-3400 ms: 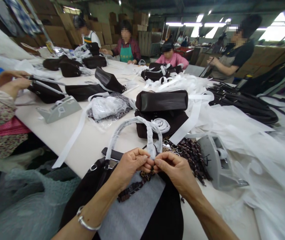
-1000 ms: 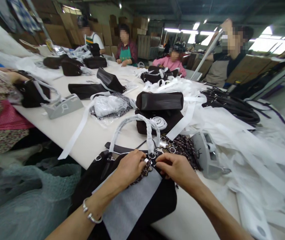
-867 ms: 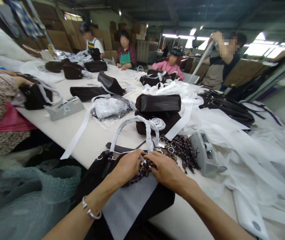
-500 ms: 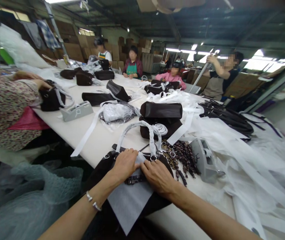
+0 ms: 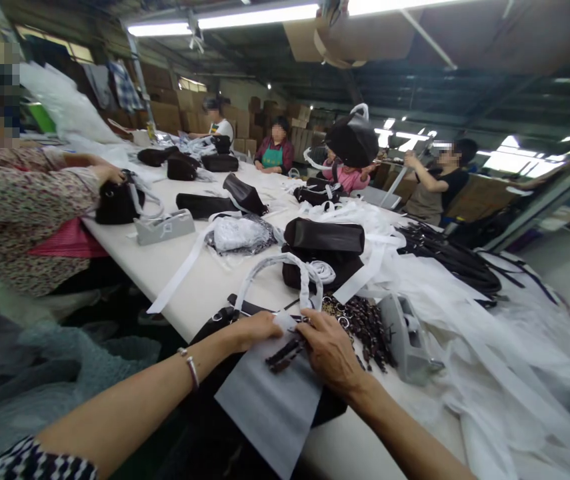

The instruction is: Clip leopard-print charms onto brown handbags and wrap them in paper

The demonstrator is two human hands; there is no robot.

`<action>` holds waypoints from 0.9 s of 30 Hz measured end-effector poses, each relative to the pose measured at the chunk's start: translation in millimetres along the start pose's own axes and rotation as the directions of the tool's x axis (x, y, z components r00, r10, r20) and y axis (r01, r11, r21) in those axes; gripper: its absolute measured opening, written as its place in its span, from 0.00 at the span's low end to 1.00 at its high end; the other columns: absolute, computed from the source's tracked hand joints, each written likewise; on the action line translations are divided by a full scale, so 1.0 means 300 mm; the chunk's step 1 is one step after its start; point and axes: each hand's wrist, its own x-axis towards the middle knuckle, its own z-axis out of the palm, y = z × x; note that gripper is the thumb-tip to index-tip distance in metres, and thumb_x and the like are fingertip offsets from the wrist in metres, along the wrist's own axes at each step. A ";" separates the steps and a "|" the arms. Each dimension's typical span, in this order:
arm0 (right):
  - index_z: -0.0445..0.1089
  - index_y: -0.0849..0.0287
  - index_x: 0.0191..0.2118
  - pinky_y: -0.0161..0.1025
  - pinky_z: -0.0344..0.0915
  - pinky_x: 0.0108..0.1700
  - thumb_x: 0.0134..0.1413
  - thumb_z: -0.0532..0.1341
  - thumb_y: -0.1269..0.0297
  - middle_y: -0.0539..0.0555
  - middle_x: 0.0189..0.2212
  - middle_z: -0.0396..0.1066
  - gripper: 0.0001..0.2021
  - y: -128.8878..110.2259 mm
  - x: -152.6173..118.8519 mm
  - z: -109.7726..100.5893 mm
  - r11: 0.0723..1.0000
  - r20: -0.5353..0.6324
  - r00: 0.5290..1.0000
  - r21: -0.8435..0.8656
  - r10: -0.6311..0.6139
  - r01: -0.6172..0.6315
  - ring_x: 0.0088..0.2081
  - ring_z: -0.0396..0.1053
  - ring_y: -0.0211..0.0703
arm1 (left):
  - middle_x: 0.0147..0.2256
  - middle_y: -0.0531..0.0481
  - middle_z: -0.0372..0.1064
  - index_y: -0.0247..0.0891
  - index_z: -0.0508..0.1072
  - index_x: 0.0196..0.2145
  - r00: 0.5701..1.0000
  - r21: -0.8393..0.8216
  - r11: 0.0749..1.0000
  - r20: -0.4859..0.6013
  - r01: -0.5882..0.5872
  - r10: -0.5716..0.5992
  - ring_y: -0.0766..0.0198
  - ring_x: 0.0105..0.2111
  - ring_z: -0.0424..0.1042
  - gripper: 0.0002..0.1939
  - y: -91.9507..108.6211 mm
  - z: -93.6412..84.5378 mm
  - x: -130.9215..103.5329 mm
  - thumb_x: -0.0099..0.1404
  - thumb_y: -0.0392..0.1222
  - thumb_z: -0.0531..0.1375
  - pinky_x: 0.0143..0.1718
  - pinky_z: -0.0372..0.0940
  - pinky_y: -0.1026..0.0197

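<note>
- Head view: nearest to me, my left hand (image 5: 257,329) lay flat, fingers loosely curled, pressing the top edge of a grey sheet (image 5: 272,400) against a dark bag (image 5: 215,327) at the near edge of the desk (image 5: 185,280).
- My right hand (image 5: 329,347) rested just beside it, fingers bent over a brown beaded strap (image 5: 285,353) that lay on the sheet; I could not tell whether it was pinched or only pressed down.
- The bag's handle (image 5: 285,270), wrapped in white, arched upright just behind both hands.
- Just right of my right hand lay a pile of beaded straps (image 5: 365,323), and beyond it a grey tape dispenser (image 5: 407,337).
- Behind the handle sat two stacked dark bags (image 5: 327,250), with white strips (image 5: 379,233) draped beside them.
- To the left, a person in a floral sleeve (image 5: 29,193) held another dark bag (image 5: 115,200) near a second dispenser (image 5: 165,227).
- Farthest off, several people sat around the desk's end, one lifting a black bag (image 5: 352,140).
</note>
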 end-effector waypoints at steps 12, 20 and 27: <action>0.73 0.57 0.44 0.42 0.66 0.44 0.48 0.53 0.84 0.56 0.39 0.68 0.22 -0.089 -0.049 -0.045 0.957 0.023 0.981 0.220 0.191 -0.191 0.40 0.65 0.45 | 0.16 0.58 0.60 0.38 0.61 0.20 0.982 -0.392 0.906 -0.030 0.159 -0.185 0.70 0.17 0.59 0.06 -0.021 0.092 0.056 0.44 0.32 0.57 0.21 0.55 0.67; 0.75 0.57 0.38 0.42 0.69 0.42 0.49 0.57 0.73 0.53 0.36 0.70 0.12 0.007 0.005 -0.054 0.586 0.171 0.826 0.629 0.537 -0.511 0.37 0.69 0.43 | 0.19 0.51 0.68 0.34 0.67 0.23 0.955 -0.457 0.841 0.073 0.289 -0.288 0.65 0.18 0.66 0.02 -0.027 0.070 0.080 0.48 0.33 0.58 0.22 0.61 0.64; 0.69 0.60 0.54 0.49 0.64 0.58 0.45 0.55 0.81 0.62 0.57 0.64 0.27 -0.145 -0.103 -0.034 0.844 0.237 0.943 0.432 0.233 -0.317 0.57 0.64 0.51 | 0.20 0.51 0.70 0.33 0.70 0.25 0.948 -0.492 0.811 0.135 0.316 -0.287 0.65 0.19 0.68 0.07 -0.029 0.074 0.088 0.51 0.38 0.63 0.23 0.62 0.63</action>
